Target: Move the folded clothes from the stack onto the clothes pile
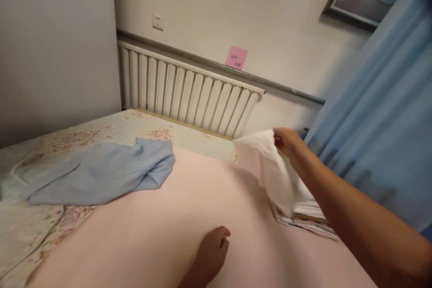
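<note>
My right hand (290,141) pinches the edge of a white cloth (270,157) and lifts it, so the rest hangs down in folds. Under and behind the cloth, at the right, lies a stack of folded fabrics (308,216), partly hidden by my forearm. My left hand (213,249) is over the pale pink sheet (168,225) with its fingers curled in and nothing visible in them. A crumpled light blue cloth (118,171) lies to the left, half on the pink sheet.
A floral cover (72,139) shows beneath the pink sheet, with a grey cord (43,238) at the left. Behind stand a white radiator (189,92) and a wall with a pink note (236,57). A blue curtain (381,121) hangs on the right.
</note>
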`<action>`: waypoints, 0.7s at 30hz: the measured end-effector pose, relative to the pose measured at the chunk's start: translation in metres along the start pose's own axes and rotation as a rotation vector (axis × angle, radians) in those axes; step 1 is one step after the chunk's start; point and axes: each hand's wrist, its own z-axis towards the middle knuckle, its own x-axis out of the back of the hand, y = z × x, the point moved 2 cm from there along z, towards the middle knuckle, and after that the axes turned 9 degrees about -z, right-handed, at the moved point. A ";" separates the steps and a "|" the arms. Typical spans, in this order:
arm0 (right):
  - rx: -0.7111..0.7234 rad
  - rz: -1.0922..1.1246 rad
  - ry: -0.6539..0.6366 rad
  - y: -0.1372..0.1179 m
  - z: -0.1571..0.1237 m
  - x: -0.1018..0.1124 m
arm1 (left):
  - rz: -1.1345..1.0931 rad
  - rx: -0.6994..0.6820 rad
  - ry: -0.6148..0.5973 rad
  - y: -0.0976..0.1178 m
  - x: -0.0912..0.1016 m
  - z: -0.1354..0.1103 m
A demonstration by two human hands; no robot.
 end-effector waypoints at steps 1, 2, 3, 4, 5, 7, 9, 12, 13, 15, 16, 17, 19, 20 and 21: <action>-0.003 0.093 0.005 -0.028 0.006 -0.015 | -0.001 -0.007 -0.002 0.001 0.001 0.000; 0.002 0.175 0.007 -0.055 0.010 -0.030 | -0.004 -0.014 -0.001 0.002 0.002 -0.001; 0.010 0.240 0.007 -0.080 0.011 -0.046 | -0.007 -0.019 -0.001 0.002 0.003 -0.002; 0.015 0.336 -0.003 -0.104 0.011 -0.063 | -0.011 -0.024 -0.001 0.003 0.005 -0.002; 0.000 0.595 -0.064 -0.125 0.009 -0.079 | -0.017 -0.029 -0.002 0.003 0.006 -0.003; 0.003 0.903 -0.198 -0.155 0.002 -0.109 | -0.033 -0.031 -0.006 0.003 0.007 -0.004; 0.031 0.878 -0.281 -0.164 -0.004 -0.127 | -0.047 -0.030 -0.013 0.000 0.006 -0.002; 0.069 0.354 -0.248 -0.128 -0.002 -0.125 | -0.055 -0.043 -0.014 -0.005 0.003 0.002; 0.064 0.165 -0.220 -0.105 0.002 -0.116 | -0.055 -0.050 -0.014 -0.007 0.002 0.003; 0.016 -0.043 -0.187 -0.048 0.009 -0.089 | -0.053 -0.057 -0.016 -0.010 -0.001 0.007; -0.011 -0.146 -0.172 -0.017 0.012 -0.071 | -0.051 -0.057 -0.019 -0.011 -0.002 0.008; -0.039 -0.251 -0.158 0.014 0.012 -0.052 | -0.049 -0.055 -0.023 -0.013 -0.003 0.010; -0.109 -0.457 -0.143 0.075 0.007 -0.013 | -0.047 -0.056 -0.034 -0.017 -0.005 0.013; -0.153 -0.554 -0.144 0.102 0.001 0.005 | -0.046 -0.056 -0.039 -0.019 -0.005 0.015; -0.199 -0.646 -0.144 0.128 -0.007 0.022 | -0.045 -0.055 -0.044 -0.022 -0.006 0.017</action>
